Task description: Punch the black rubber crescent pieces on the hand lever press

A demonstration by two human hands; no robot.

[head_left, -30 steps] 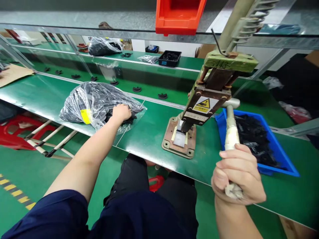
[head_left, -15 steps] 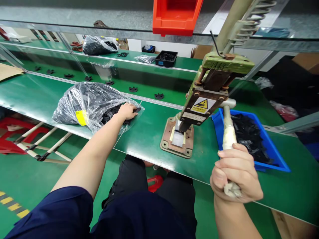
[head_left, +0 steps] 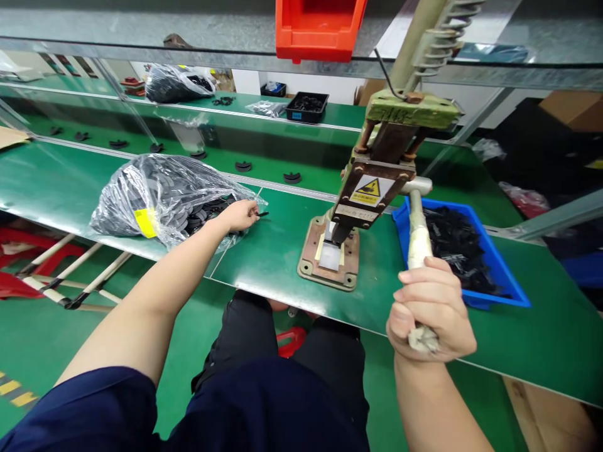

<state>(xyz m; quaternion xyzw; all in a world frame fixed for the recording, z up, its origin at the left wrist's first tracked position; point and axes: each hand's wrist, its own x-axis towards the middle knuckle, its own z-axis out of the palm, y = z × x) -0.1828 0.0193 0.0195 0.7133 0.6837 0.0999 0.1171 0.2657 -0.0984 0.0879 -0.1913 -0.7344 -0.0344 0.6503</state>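
My left hand pinches a small black part just above the mouth of a clear plastic bag. Many dark curved pieces lie inside that bag, which carries a yellow label. My right hand is wrapped round the taped lever of a hand press. The press has a warning sticker on its front, and its ram comes down over a pale block on the base plate.
Right of the press stands a blue bin filled with black parts. Several black curved pieces sit in a row on the green strip behind. An orange bin hangs overhead, and a black tray rests farther back.
My left hand has lifted slightly out of the bag's mouth, and a small black part now shows in its fingers. My right hand stays on the lever. The view has shifted a little.
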